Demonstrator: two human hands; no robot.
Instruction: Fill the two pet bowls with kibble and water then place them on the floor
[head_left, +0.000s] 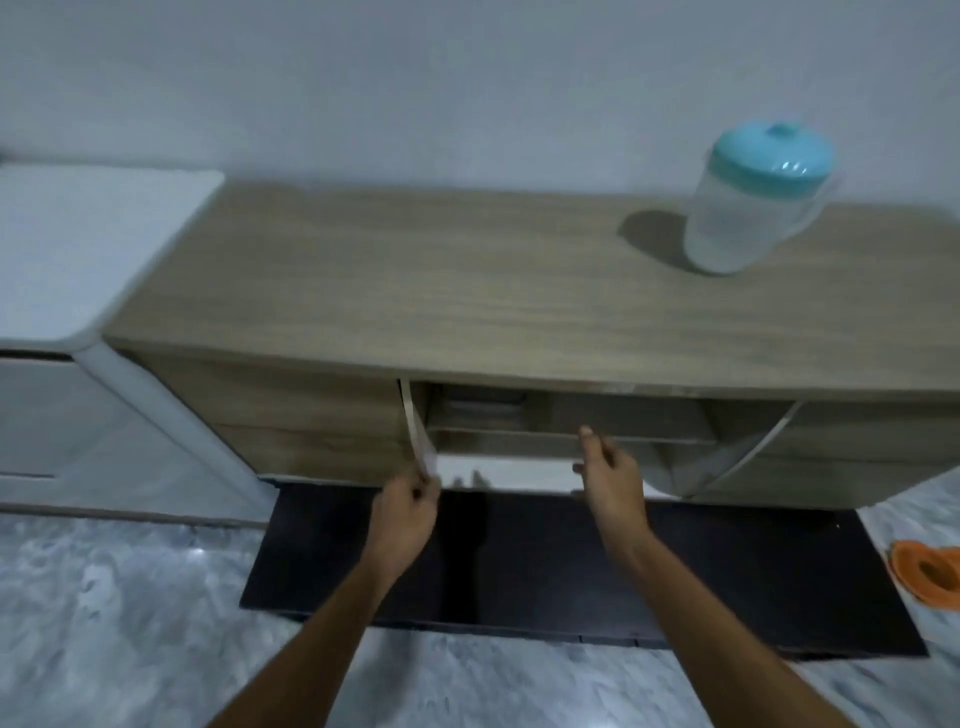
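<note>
A clear plastic water jug (748, 208) with a teal lid stands on the right of the wooden cabinet top (415, 270). Below, both cabinet doors stand swung open. My left hand (408, 512) grips the lower edge of the left door (415, 431). In front of the open compartment, my right hand (610, 475) is held with relaxed fingers and holds nothing. Inside, a shelf (519, 434) carries blurred stacked items (478, 405) at its left. No pet bowls or kibble are visible.
A white appliance (78, 244) stands against the cabinet's left side. A black mat (571, 571) lies on the marble floor before the cabinet. An orange object (922, 569) lies on the floor at the right edge. The right door (737, 452) juts outward.
</note>
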